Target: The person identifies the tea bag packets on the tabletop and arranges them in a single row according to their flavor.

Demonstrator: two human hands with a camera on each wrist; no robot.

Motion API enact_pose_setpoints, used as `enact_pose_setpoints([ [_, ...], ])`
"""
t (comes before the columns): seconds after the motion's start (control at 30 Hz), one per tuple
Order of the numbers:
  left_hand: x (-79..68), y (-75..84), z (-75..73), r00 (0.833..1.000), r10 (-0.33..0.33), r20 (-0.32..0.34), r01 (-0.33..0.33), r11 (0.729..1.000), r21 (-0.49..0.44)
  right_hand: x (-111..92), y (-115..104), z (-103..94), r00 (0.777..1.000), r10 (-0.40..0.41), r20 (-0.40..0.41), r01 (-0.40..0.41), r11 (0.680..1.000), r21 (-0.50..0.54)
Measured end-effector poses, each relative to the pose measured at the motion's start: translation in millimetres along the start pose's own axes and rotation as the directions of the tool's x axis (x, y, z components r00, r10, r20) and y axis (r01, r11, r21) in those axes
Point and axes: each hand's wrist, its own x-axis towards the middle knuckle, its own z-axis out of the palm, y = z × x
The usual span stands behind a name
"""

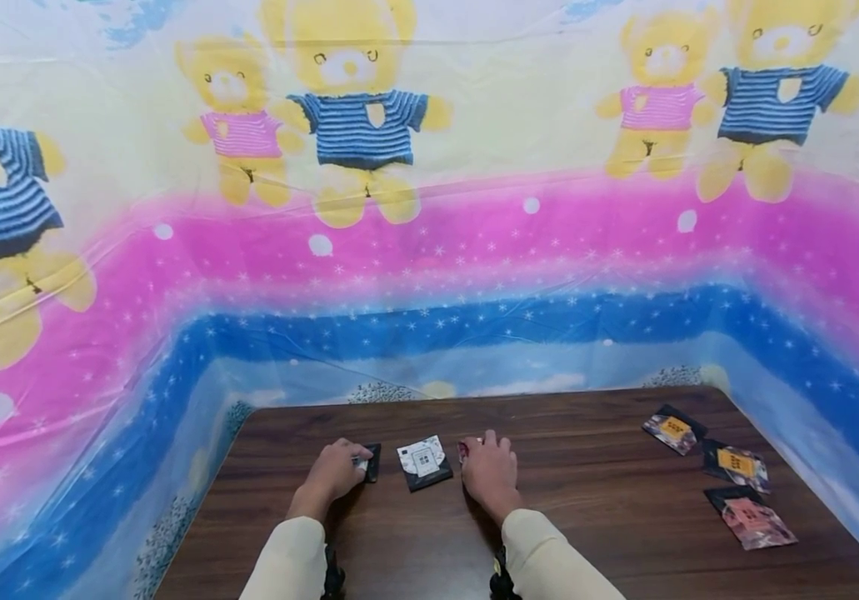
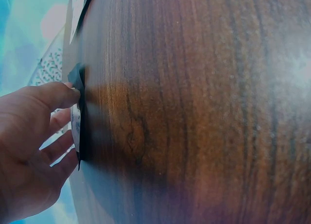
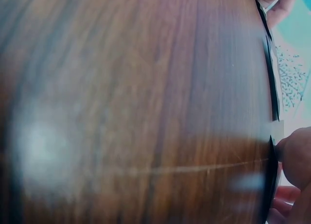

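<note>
In the head view, my left hand (image 1: pixel 337 469) grips a small dark packet (image 1: pixel 373 463) on the table, covering much of it. The left wrist view has the thumb and fingertips at the edges of that packet (image 2: pixel 80 122), with its pale face toward the palm. My right hand (image 1: pixel 491 468) holds another flat packet (image 1: pixel 463 452), mostly hidden under the fingers with a reddish corner showing. From the right wrist, the thumb lies against that packet's dark edge (image 3: pixel 271 180). Between both hands lies a black-and-white packet (image 1: pixel 425 462) with a white label.
Toward the right side of the brown wooden table (image 1: pixel 586 492) lie two packets with orange labels, one farther back (image 1: pixel 674 429) and one nearer (image 1: pixel 736 464). Closer to me is a pink-labelled packet (image 1: pixel 751 518). A bear-printed cloth (image 1: pixel 474 250) hangs behind the table.
</note>
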Motion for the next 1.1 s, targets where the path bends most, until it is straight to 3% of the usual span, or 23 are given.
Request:
enact_pose_setpoints([
  [0.43, 1.5, 1.4, -2.4, 1.000, 0.007, -0.013, -0.007, 1.000, -0.010, 4.3, -8.7, -3.6, 0.999, 0.036, -0.024, -0.036, 0.999, 0.010],
  [0.6, -2.6, 1.1, -1.7, 1.000, 0.009, -0.004, -0.009, 1.000, -0.011, 2.6, -8.7, -4.6, 0.999, 0.043, 0.003, -0.043, 0.999, 0.008],
  [0.8, -3.3, 0.9, 6.0, 1.000, 0.011, -0.005, -0.011, 1.000, -0.008, 1.0, 2.3, -7.4, 1.000, 0.007, 0.025, -0.007, 1.000, 0.022],
  [0.97, -2.3, 0.9, 5.3, 1.000, 0.004, -0.022, -0.004, 1.000, -0.024, 5.1, 15.4, -11.0, 0.999, -0.034, -0.041, 0.036, 0.999, 0.035],
  [1.1, -1.3, 1.7, 3.6, 1.000, 0.009, -0.022, -0.009, 1.000, -0.018, 7.0, 29.4, -19.8, 0.998, -0.022, -0.067, 0.026, 0.998, 0.051],
])
